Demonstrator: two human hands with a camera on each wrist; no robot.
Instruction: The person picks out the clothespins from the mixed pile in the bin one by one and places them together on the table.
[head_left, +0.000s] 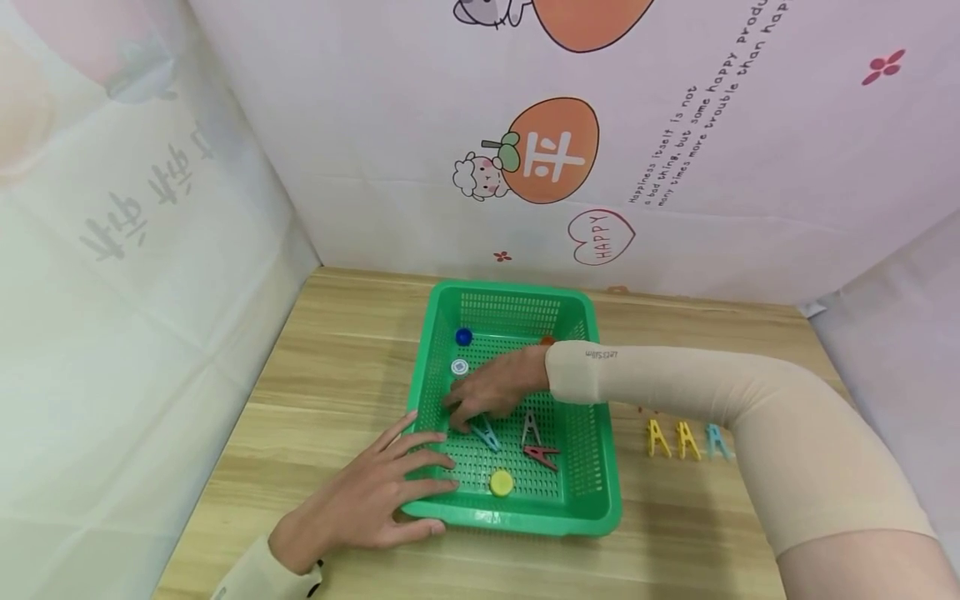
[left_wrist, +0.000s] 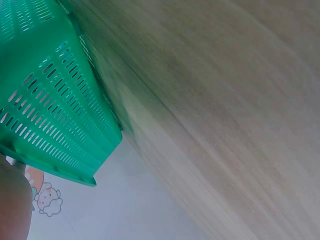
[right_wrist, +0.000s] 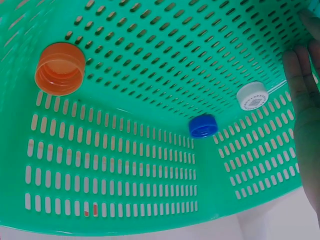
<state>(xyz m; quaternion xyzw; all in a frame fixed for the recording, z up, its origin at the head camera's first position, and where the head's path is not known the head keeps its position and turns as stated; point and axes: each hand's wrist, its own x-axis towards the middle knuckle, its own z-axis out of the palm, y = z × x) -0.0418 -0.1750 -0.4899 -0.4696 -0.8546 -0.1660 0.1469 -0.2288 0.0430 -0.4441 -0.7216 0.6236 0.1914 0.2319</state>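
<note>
A green plastic basket stands on the wooden table. My left hand rests at its near left corner, fingers spread and fairly straight over the rim. Inside the basket, my right hand reaches down near the left wall, with thumb and fingertips apart. Close to its thumb lies a light blue clothespin; whether they touch is hidden. A grey clothespin and a red clothespin lie to the right. A white bottle cap and a blue bottle cap sit beyond the right hand.
An orange bottle cap and a yellow bottle cap are also in the basket. On the table to its right lie two yellow clothespins and a light blue one, partly behind the right sleeve. Printed cloth hangs around the table.
</note>
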